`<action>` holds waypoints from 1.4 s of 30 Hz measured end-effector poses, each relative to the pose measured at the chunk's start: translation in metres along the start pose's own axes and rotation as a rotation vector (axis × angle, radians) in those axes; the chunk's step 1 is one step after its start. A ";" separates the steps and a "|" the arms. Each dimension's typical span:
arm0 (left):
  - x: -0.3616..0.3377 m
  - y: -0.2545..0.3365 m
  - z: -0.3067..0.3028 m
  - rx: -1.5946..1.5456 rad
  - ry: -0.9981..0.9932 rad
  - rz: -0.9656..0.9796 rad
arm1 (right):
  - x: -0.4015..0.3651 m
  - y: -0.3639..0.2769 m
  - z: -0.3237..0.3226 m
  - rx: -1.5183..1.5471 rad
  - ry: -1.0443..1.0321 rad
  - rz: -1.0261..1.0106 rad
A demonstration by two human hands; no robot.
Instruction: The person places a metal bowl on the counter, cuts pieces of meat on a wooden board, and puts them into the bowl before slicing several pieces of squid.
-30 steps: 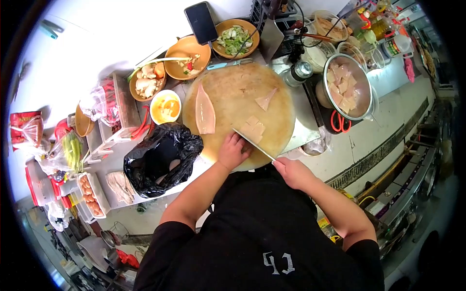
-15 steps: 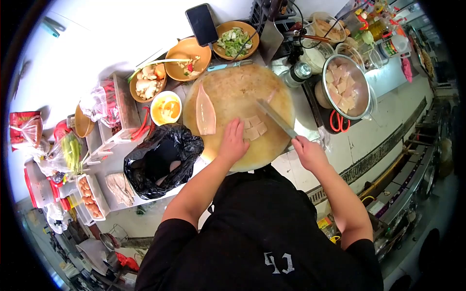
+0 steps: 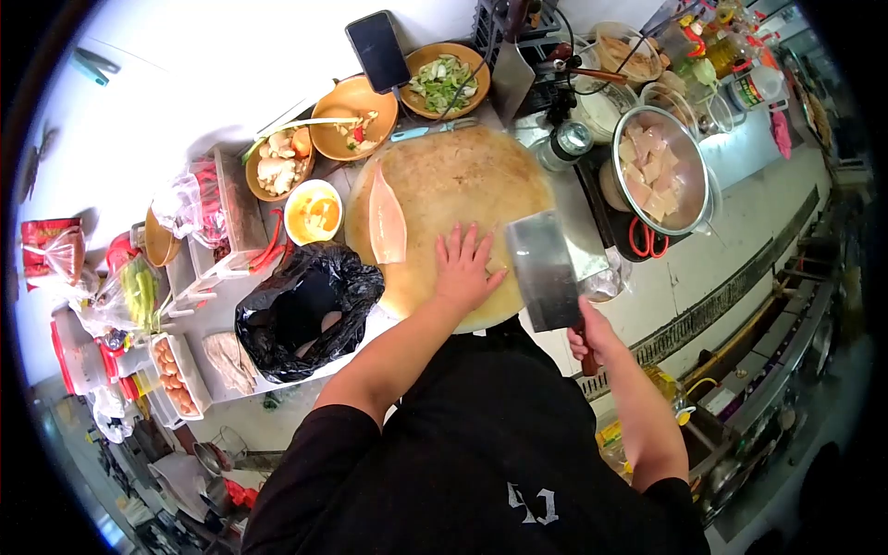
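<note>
My left hand (image 3: 467,271) lies palm down near the front of the round cutting board (image 3: 462,166), its fingers spread. My right hand (image 3: 597,335) is closed round the wooden handle of a cleaver (image 3: 542,270), whose broad blade shows its flat side over the board's right edge. A long pale pink piece of meat (image 3: 387,220) lies on the left part of the board. The small cut pieces do not show; the blade and my left hand cover part of that area. A steel bowl (image 3: 694,171) at the right holds flat pale slices (image 3: 652,168).
Left of the board are a black plastic bag (image 3: 268,319), a white bowl with orange contents (image 3: 314,213) and a basket of ginger (image 3: 279,166). Behind it stand a bowl of chopped greens (image 3: 446,83) and a phone (image 3: 379,51). Red scissors (image 3: 647,242) and a jar (image 3: 566,146) are at the right.
The cleaver has turned from edge-on to flat side up and moved toward the right edge. My left hand has shifted right, fingers spreading. The small cut pieces no longer show.
</note>
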State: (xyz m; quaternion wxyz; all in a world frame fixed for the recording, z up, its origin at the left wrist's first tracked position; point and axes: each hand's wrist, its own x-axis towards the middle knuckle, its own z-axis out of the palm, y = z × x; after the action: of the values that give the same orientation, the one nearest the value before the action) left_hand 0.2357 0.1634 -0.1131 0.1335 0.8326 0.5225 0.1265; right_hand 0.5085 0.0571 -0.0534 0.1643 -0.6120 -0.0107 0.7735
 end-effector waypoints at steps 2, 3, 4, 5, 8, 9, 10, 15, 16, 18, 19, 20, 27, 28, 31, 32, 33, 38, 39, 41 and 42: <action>-0.003 -0.001 0.012 -0.058 0.040 -0.059 | 0.016 -0.003 0.026 -0.109 -0.027 -0.044; -0.003 -0.003 0.018 -0.119 0.084 -0.113 | 0.027 -0.005 0.038 -0.142 -0.102 -0.041; -0.003 -0.002 0.021 -0.113 0.080 -0.110 | 0.034 -0.009 0.052 -0.175 -0.177 -0.039; -0.002 -0.002 0.024 -0.201 0.209 -0.199 | 0.038 -0.012 0.064 -0.157 -0.215 -0.032; 0.009 -0.003 0.032 -0.326 0.392 -0.265 | 0.039 -0.021 0.078 -0.132 -0.252 -0.047; 0.017 0.005 0.029 -0.401 0.424 -0.273 | 0.028 -0.024 0.076 -0.159 -0.234 -0.097; 0.030 0.020 0.019 -0.481 0.456 -0.281 | 0.015 -0.029 0.071 -0.188 -0.211 -0.148; 0.131 0.130 -0.038 -0.669 0.514 0.165 | -0.087 -0.049 0.034 0.032 0.044 -0.359; 0.152 0.155 -0.045 -0.709 0.496 0.189 | -0.101 -0.051 0.025 0.059 0.097 -0.412; 0.189 0.201 -0.050 -0.822 0.496 0.207 | -0.131 -0.060 0.018 0.177 0.209 -0.519; 0.208 0.217 -0.044 -0.873 0.460 0.195 | -0.140 -0.062 0.012 0.237 0.229 -0.564; 0.224 0.227 -0.037 -0.922 0.422 0.182 | -0.147 -0.062 0.006 0.298 0.249 -0.608; 0.215 0.185 -0.036 -0.698 0.311 0.323 | -0.150 -0.039 -0.026 0.275 0.416 -0.789; 0.195 0.163 -0.038 -0.664 0.353 0.365 | -0.146 -0.032 -0.032 0.274 0.405 -0.787; 0.135 0.077 -0.042 -0.407 0.455 0.214 | -0.133 -0.016 -0.047 0.080 0.373 -0.817; 0.114 0.045 -0.040 -0.287 0.487 0.046 | -0.129 -0.013 -0.050 0.010 0.324 -0.830; 0.099 0.009 -0.035 -0.171 0.565 -0.122 | -0.125 -0.013 -0.049 -0.053 0.282 -0.811; 0.044 -0.118 -0.036 0.152 0.457 -0.795 | -0.093 -0.024 -0.024 -0.270 0.187 -0.716; 0.038 -0.126 -0.035 0.148 0.296 -0.901 | -0.088 -0.029 -0.015 -0.313 0.163 -0.692; 0.031 -0.134 -0.025 0.032 0.257 -0.782 | -0.084 -0.039 0.002 -0.395 0.134 -0.663; 0.027 -0.134 -0.021 -0.078 0.213 -0.649 | -0.080 -0.043 0.008 -0.403 0.135 -0.660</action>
State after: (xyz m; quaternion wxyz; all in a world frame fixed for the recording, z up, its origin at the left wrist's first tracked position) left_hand 0.1278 0.2462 -0.1390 0.1431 0.5994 0.7659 0.1835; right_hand 0.5272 0.0776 0.0335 0.2811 -0.6452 -0.3480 0.6193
